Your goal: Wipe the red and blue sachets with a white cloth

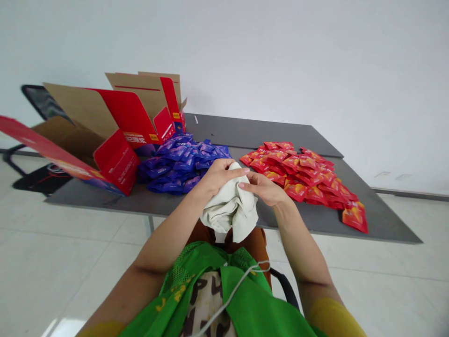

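Gray table (245, 133) beyond, left hand (219, 177) and right hand (263, 188) clasp a crumpled off-white cloth (229, 208) (fingers closed on it).

Head cam, worn by the person, looks fwd & down from above the near edge of the table (252, 133). Table fills the mid-frame, seen at a steep angle, far edge up top, w/ the wall (280, 56) behind it & the floor (52, 262) either side. Close in, just off the near edge: left hand (219, 177) & right hand (263, 188). Chest (210, 299) sits right below cam, bottom of frame.
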`<action>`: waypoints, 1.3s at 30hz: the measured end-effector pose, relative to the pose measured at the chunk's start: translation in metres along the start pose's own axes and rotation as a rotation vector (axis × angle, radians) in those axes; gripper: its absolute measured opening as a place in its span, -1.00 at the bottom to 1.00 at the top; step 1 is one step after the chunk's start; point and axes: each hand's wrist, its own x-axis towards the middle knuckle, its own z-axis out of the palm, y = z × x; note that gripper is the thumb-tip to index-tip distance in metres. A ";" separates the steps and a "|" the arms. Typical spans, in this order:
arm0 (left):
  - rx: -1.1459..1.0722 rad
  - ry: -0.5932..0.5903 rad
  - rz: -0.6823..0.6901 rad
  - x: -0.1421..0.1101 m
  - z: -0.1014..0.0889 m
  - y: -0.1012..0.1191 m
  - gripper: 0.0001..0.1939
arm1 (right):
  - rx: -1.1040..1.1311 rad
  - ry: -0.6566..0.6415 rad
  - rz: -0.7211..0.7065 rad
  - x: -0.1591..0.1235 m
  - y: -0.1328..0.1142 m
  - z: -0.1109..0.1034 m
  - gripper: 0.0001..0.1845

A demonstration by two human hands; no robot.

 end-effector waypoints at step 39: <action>1.278 0.123 0.416 -0.152 -0.102 -0.045 -0.77 | -1.261 -0.110 0.267 -0.144 -0.046 -0.047 -0.86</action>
